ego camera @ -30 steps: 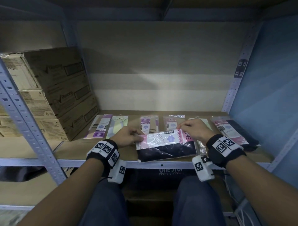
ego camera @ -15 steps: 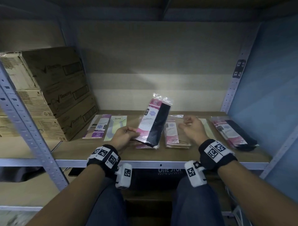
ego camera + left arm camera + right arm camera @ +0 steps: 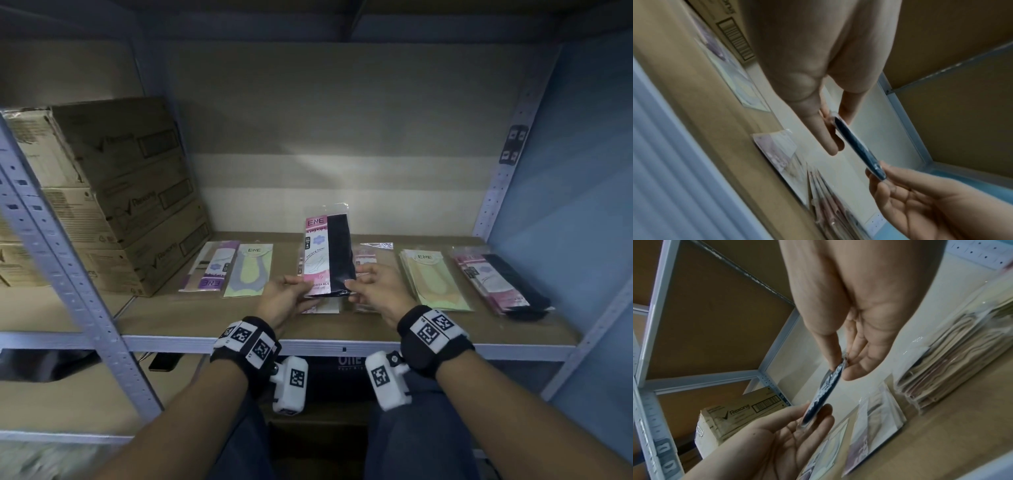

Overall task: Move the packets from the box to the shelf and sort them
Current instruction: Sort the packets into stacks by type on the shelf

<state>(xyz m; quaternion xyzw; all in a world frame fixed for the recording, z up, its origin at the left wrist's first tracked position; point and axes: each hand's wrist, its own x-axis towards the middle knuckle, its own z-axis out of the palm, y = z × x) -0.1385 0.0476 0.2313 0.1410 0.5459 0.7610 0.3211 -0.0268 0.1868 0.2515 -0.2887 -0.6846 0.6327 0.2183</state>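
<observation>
I hold one pink-and-black packet (image 3: 328, 253) upright above the shelf (image 3: 342, 329), clear of the board, its ENE label at the top and its black half to the right. My left hand (image 3: 286, 301) pinches its lower left corner between thumb and fingertips, the other fingers loosely extended; my right hand (image 3: 378, 291) pinches the lower right corner the same way, palm half open. From the left wrist view the packet (image 3: 859, 146) shows edge-on, thin and dark, spanning from my left fingers (image 3: 826, 138) to the right hand (image 3: 920, 199). On the board below and behind it lie more packets flat: a purple-labelled packet (image 3: 214, 270) and a yellow-green packet (image 3: 250, 270) to the left, a pink pile (image 3: 368, 270) just behind my right hand, a cream stack (image 3: 433, 277) farther right, and a pink-and-black stack (image 3: 500, 284) at the far right. Stacked cardboard cartons (image 3: 120, 192) stand at the left end of the shelf, beside the purple-labelled packet.
</observation>
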